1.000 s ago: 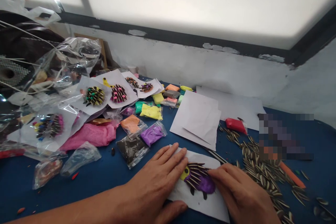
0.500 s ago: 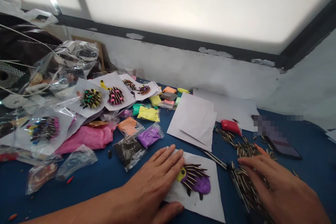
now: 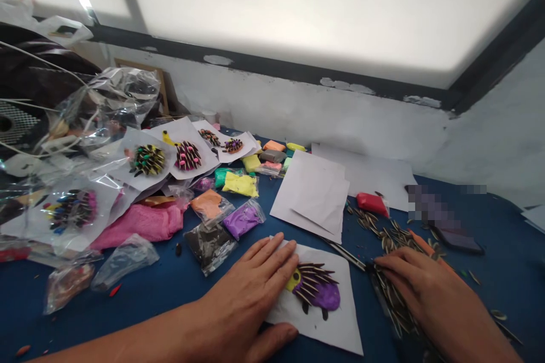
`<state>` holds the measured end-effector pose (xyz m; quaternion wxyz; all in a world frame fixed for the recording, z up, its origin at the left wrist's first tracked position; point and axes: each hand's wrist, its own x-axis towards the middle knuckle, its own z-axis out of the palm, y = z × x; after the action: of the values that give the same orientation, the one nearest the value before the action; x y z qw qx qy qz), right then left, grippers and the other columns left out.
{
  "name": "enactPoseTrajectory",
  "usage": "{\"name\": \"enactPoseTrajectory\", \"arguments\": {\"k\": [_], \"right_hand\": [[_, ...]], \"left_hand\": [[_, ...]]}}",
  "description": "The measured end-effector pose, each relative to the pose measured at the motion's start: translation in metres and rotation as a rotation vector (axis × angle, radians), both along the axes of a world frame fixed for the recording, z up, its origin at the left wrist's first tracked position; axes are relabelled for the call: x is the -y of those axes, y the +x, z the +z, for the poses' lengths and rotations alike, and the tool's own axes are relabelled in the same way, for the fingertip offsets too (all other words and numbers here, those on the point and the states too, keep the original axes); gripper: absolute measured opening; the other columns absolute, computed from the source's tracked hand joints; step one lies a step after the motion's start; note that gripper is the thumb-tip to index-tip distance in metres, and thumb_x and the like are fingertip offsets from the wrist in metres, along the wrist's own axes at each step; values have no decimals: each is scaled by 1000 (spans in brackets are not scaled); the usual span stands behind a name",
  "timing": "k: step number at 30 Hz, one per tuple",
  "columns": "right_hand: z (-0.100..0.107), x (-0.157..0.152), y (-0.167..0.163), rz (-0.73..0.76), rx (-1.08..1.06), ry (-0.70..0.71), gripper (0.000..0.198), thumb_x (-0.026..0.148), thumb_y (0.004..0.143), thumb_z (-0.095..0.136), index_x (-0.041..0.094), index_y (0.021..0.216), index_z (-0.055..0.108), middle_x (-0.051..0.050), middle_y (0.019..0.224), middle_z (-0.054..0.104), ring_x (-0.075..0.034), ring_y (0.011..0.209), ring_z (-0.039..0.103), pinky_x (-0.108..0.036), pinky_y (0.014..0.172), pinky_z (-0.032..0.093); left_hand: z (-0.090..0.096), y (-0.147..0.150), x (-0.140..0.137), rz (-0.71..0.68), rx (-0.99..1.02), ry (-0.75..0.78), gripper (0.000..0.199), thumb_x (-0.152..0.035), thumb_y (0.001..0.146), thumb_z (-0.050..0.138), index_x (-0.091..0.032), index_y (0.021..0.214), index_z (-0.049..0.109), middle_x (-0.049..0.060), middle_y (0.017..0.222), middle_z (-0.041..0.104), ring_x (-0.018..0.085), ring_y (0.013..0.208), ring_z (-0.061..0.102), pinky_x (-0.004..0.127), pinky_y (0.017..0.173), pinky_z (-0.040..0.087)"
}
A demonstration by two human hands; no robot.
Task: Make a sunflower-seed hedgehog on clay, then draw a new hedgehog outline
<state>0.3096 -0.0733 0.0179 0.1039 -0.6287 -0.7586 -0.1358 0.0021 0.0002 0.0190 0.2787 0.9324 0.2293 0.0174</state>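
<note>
My left hand (image 3: 253, 281) lies flat, fingers stretched out, on the left side of a white paper sheet (image 3: 340, 332). On that sheet is a clay hedgehog (image 3: 326, 296) with a purple body, a yellow face and a black eye. Striped sunflower seeds stick out of its upper body as spines, and part of the purple back is bare. My right hand (image 3: 430, 289) is over a pile of sunflower seeds (image 3: 394, 309), thumb and fingers drawn together in a pinch. What is between its fingertips is too small to make out.
A box cutter (image 3: 347, 255) lies between the sheet and the seeds. Behind are blank papers (image 3: 313, 187), a red clay pack (image 3: 372, 204) and a phone (image 3: 460, 240). Clay packets (image 3: 242, 219) and finished seed hedgehogs (image 3: 187, 156) fill the left, beside plastic bags (image 3: 123, 96).
My right hand has moved slightly left over the seed pile, its fingertips closer together. My left hand stays flat on the sheet. The view has shifted a little.
</note>
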Motion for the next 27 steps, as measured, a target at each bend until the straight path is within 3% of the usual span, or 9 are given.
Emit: {"name": "enactPoseTrajectory", "arguments": {"k": [4, 8, 12, 14, 18, 22, 27], "right_hand": [[-1, -1, 0, -28, 23, -8, 57, 49, 102, 27, 26, 79, 73, -4, 75, 70, -19, 62, 71, -30, 49, 51], [-2, -2, -4, -46, -18, -43, 49, 46, 101, 30, 25, 80, 69, -4, 77, 70, -20, 67, 71, -32, 56, 52], [3, 0, -9, -111, -93, 22, 42, 45, 98, 35, 23, 82, 66, -6, 81, 73, -21, 68, 71, -32, 54, 52], [10, 1, -14, -160, -226, 37, 38, 47, 96, 41, 23, 82, 67, -4, 77, 75, -20, 61, 71, -29, 48, 52], [25, 2, -29, -233, -645, -66, 28, 51, 84, 61, 24, 80, 70, 0, 67, 75, -18, 56, 73, -21, 40, 52], [31, 3, -48, -148, -818, -196, 22, 45, 82, 65, 24, 83, 73, -1, 75, 77, -18, 63, 75, -18, 51, 58], [20, 10, -69, 69, -643, -236, 14, 31, 91, 59, 27, 87, 72, 2, 77, 74, -13, 64, 71, -14, 55, 56]], "left_hand": [[-2, -1, 0, -3, 0, -2, 77, -43, 93, 55, -5, 153, 28, 16, 158, 13, 34, 147, 7, 54, 118, 15], [-4, -2, 1, 4, 53, 7, 75, -44, 93, 55, -8, 153, 29, 15, 158, 14, 32, 147, 8, 53, 118, 16], [-4, -3, 1, -5, 52, -7, 76, -44, 93, 55, -7, 153, 28, 16, 158, 14, 33, 147, 8, 53, 118, 16], [-4, -3, 1, -2, 65, -16, 76, -43, 93, 56, -7, 153, 29, 16, 158, 15, 33, 147, 8, 54, 118, 15], [-5, -3, 1, 5, 78, -17, 75, -42, 92, 57, -8, 153, 28, 15, 159, 16, 33, 147, 8, 52, 119, 14], [-5, -4, 1, -7, 42, 2, 76, -44, 94, 54, -7, 154, 27, 15, 159, 13, 32, 148, 6, 53, 119, 14], [-4, -3, 0, -11, 12, 24, 76, -43, 94, 54, -5, 154, 26, 15, 160, 11, 32, 148, 4, 52, 119, 12]]}}
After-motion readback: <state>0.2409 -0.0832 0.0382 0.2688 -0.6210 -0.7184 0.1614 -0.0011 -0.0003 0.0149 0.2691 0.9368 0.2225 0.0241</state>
